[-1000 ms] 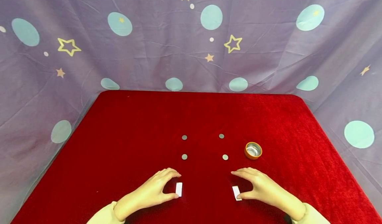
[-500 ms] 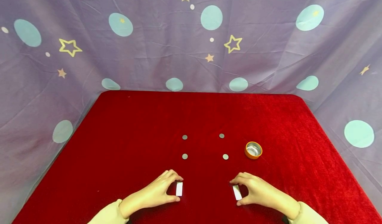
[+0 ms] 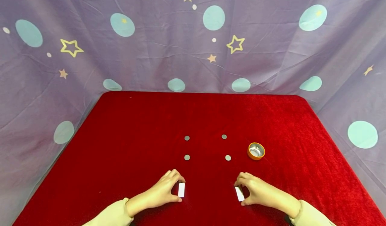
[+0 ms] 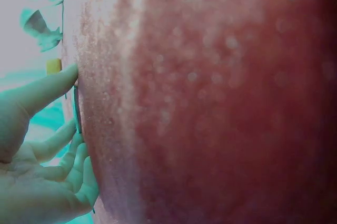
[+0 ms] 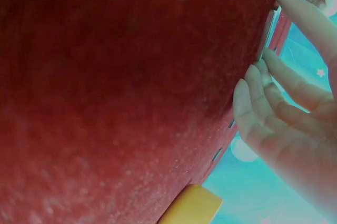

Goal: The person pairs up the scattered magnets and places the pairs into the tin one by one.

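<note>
Two small white rectangular tiles lie flat on the red cloth near its front, one by each hand. My left hand (image 3: 161, 192) spans the left tile (image 3: 181, 190) lengthwise, thumb at the near end and forefinger at the far end. In the left wrist view this tile (image 4: 78, 109) shows as a thin edge between thumb and finger. Likewise, my right hand (image 3: 256, 191) pinches the right tile (image 3: 240, 194), which is slightly slanted. The right wrist view has that tile (image 5: 267, 33) edge-on, thumb and forefinger right at its ends.
Several silver discs lie beyond the hands: far left (image 3: 187, 138), far right (image 3: 224, 136), near left (image 3: 187, 157) and near right (image 3: 228, 158). A small round bowl, orange outside and metallic inside (image 3: 256, 157), stands right of them. A patterned purple curtain (image 3: 150, 52) surrounds the cloth-covered table (image 3: 144, 125).
Both hands have closed in from wider spreads, fingers and thumbs coming to the tiles' ends. The right thumb slid off the tile's top to its near end. Tiles, discs and bowl stayed put.
</note>
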{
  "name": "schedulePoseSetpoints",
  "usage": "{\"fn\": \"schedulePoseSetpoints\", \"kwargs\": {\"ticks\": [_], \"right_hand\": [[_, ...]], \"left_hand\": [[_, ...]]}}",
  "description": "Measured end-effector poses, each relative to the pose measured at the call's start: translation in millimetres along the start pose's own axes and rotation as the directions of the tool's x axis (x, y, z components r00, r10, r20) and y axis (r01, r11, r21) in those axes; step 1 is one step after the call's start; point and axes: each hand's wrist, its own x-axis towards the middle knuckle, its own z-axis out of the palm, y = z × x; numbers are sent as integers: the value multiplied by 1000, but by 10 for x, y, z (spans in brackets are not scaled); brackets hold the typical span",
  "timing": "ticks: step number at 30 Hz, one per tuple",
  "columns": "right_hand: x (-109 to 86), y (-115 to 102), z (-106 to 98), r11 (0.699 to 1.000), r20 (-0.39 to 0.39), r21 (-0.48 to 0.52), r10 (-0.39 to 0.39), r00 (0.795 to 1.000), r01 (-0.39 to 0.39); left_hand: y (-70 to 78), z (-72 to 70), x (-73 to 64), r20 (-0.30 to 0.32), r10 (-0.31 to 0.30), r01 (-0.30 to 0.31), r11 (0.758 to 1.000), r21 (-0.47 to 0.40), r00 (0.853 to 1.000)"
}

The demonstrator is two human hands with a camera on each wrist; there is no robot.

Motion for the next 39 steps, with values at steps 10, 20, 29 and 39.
{"fn": "schedulePoseSetpoints", "kwargs": {"ticks": [10,20,29,39], "right_hand": [[8,-4,-3,1000,12,-1,4,1000,-4],[15,-39,-12,999,35,-35,42,999,-41],[40,-31,13,999,-17,-45,18,1000,-19],[114,-61,38,997,5,-57,50,999,-50]], "left_hand": [[-14,33,9,-41,16,-14,999,40,999],[29,44,9,-68,14,-9,997,79,998],[25,62,48,-91,42,-32,994,102,995],[82,102,97,-66,55,-49,994,101,996]]}}
